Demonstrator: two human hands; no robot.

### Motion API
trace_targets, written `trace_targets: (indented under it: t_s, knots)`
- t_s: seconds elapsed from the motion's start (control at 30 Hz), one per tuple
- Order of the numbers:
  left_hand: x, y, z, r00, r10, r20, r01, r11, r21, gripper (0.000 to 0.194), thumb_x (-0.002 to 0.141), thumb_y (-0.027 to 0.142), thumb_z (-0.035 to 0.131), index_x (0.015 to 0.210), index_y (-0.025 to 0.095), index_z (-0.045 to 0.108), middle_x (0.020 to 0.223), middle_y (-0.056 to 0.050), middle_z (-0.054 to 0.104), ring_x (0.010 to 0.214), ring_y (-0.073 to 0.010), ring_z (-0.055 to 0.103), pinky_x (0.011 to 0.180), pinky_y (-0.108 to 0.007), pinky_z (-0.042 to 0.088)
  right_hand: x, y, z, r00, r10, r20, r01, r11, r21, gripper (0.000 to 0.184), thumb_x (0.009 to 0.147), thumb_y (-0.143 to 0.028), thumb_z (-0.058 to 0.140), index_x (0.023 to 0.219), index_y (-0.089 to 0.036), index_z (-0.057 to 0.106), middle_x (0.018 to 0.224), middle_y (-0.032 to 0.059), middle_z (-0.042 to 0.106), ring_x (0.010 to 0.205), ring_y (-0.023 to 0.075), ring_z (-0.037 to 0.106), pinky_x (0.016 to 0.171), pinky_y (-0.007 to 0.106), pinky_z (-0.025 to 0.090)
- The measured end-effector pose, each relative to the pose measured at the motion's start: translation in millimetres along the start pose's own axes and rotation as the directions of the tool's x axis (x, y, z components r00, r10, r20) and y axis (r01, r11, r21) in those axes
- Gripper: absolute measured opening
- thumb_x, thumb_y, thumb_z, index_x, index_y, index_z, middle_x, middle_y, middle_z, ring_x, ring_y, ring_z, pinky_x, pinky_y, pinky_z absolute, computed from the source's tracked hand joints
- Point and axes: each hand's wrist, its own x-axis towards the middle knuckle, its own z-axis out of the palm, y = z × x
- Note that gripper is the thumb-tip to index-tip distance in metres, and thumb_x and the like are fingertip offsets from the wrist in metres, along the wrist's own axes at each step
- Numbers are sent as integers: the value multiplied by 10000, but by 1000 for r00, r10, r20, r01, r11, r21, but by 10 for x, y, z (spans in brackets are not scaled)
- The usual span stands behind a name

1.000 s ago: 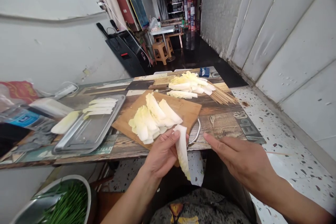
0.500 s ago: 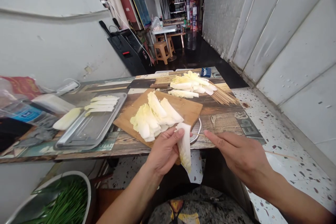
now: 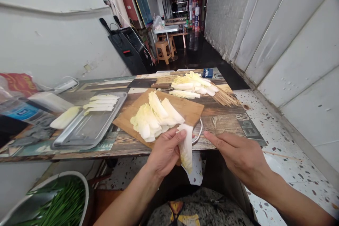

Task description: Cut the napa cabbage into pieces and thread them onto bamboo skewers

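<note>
My left hand (image 3: 167, 151) pinches a strip of napa cabbage leaf (image 3: 186, 148) near its thick white end, and the leafy end hangs down past the table edge. My right hand (image 3: 238, 152) is closed around a thin bamboo skewer (image 3: 282, 155), whose back end sticks out to the right behind the hand. The skewer's front end points left at the leaf; whether its tip is inside cannot be made out. Beyond my left hand, several cut cabbage pieces (image 3: 150, 120) lie on a wooden cutting board (image 3: 186, 107).
Left of the board, a metal tray (image 3: 90, 132) holds several cabbage strips. More cabbage (image 3: 192, 83), a bundle of skewers (image 3: 225, 95), a cleaver (image 3: 161, 85) and a small blue box (image 3: 208, 73) lie farther back. A bowl of green chives (image 3: 63, 204) sits low at left.
Both hands keep nearly the same pose, with the leaf and skewer almost unmoved. The view has shifted very slightly.
</note>
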Motion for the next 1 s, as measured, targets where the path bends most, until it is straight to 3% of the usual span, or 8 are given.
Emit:
trace_targets:
  t_s: [0.33,0.77,0.93,1.0]
  knots:
    - [-3,-41,-14,998,60,0,-60,992,109,276,669,344,832,809,121,751,726,-46,714,692,-125,634,722,-222,504,-20,-2,-34,1000,1,-15,-1,1000,-21,432,938,-78,392,1333,-195,521,884,49,683,743,145,622,636,251,485]
    - [-7,-40,63,999,52,12,-53,985,163,311,623,396,850,749,127,759,660,-36,694,616,-105,605,673,-206,498,-31,9,-61,1000,4,1,-4,1000,-5,467,903,-59,420,1331,-209,532,859,44,693,705,130,622,599,221,481]
    - [16,-34,-10,997,75,20,-78,965,251,293,632,393,840,776,151,762,707,-27,708,678,-106,607,688,-199,479,-8,46,-38,1000,-26,0,26,999,37,409,916,-66,409,1284,-185,541,893,50,700,703,137,634,572,235,469]
    - [30,38,-56,996,63,60,-81,929,361,263,645,375,826,791,166,763,729,-20,716,680,-107,605,682,-205,472,8,60,-50,999,-46,-2,46,998,47,373,927,-82,416,1254,-190,557,885,43,702,695,134,637,567,234,463]
